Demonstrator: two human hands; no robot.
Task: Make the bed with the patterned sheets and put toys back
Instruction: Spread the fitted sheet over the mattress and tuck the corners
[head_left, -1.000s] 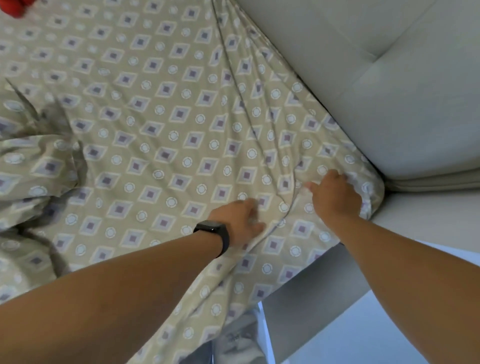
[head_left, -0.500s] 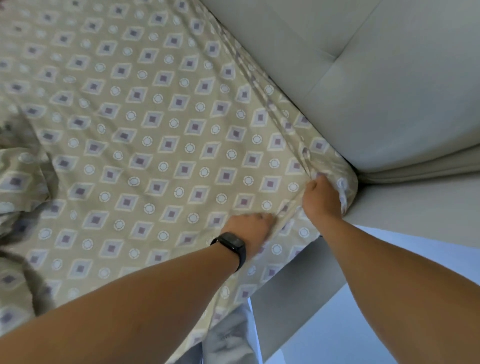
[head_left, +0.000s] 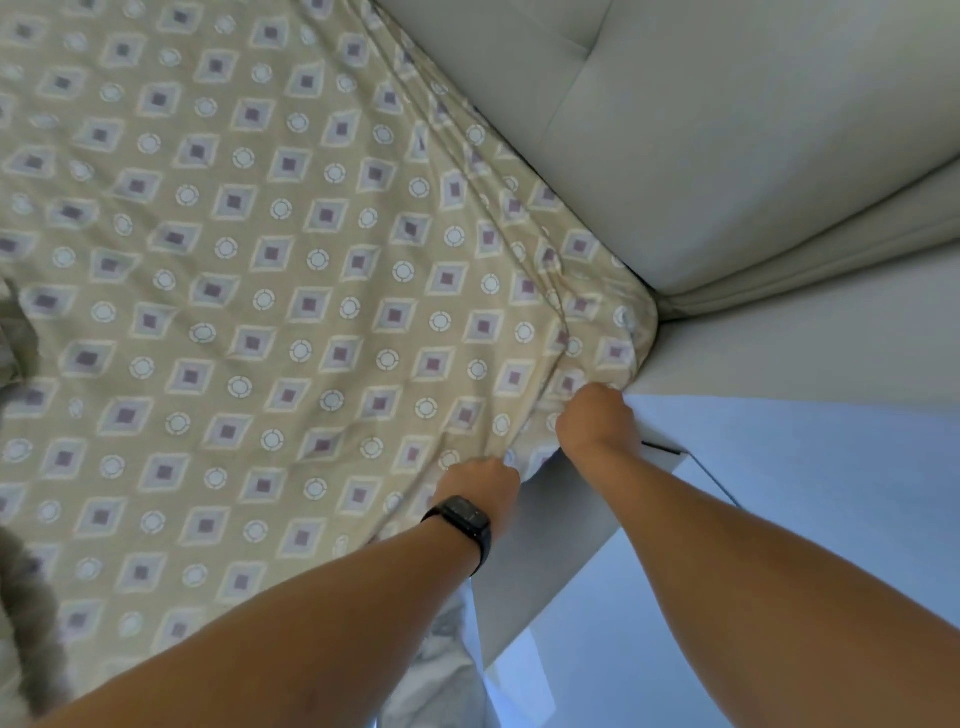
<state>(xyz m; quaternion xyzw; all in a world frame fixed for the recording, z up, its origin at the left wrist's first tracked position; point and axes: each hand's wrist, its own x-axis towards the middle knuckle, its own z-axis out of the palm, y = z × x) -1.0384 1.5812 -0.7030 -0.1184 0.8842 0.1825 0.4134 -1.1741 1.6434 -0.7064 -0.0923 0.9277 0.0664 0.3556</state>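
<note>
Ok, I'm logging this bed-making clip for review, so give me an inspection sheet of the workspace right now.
Surface: patterned sheet spread over the bed, creased along the headboard side.
Job's things: sheet corner pulled over the mattress corner; no toys seen.
Clutter: rumpled fabric at the left edge.
Grippers: left hand and right hand both grip the sheet's edge near the corner; black watch on the left wrist.
Cables: nothing seen.
Surroundings: padded headboard, pale bed frame, bluish floor.

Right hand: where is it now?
Head view, right of centre: the right hand grips the patterned sheet at the mattress corner, beside the headboard, just right of the left hand.
</note>
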